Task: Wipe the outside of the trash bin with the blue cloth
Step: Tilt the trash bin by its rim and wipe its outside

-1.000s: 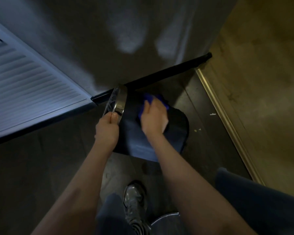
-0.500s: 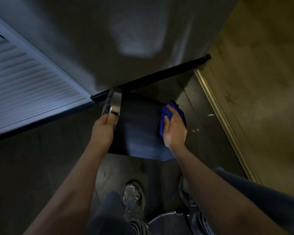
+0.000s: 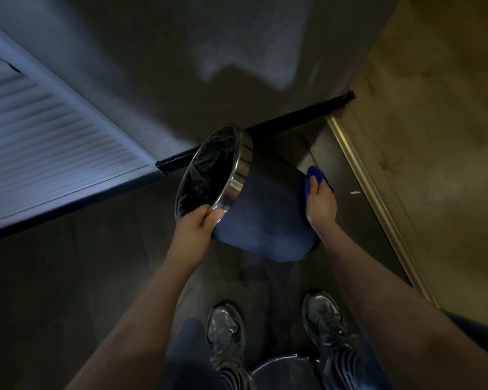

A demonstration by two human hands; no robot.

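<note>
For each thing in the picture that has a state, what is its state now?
trash bin: tipped, mouth to the left, no lid.
blue cloth: bunched against the bin's base end.
left hand: grips the bin's metal rim.
right hand: presses the cloth on the bin.

You are standing on a dark floor [image 3: 68,291] whose surface looks like wide boards or tiles with faint seams. Your two sneakers [image 3: 226,333] are planted on it near the bottom of the view, a little apart, toes pointing toward the wall. Between them, at the very bottom edge, a round metallic object [image 3: 279,372] sits on the floor; what it is cannot be told. A black baseboard [image 3: 293,116] marks where the floor meets the wall. On your right a pale metal strip [image 3: 378,209] borders the floor, with a few small light specks [image 3: 355,192] lying just beside it.
</note>
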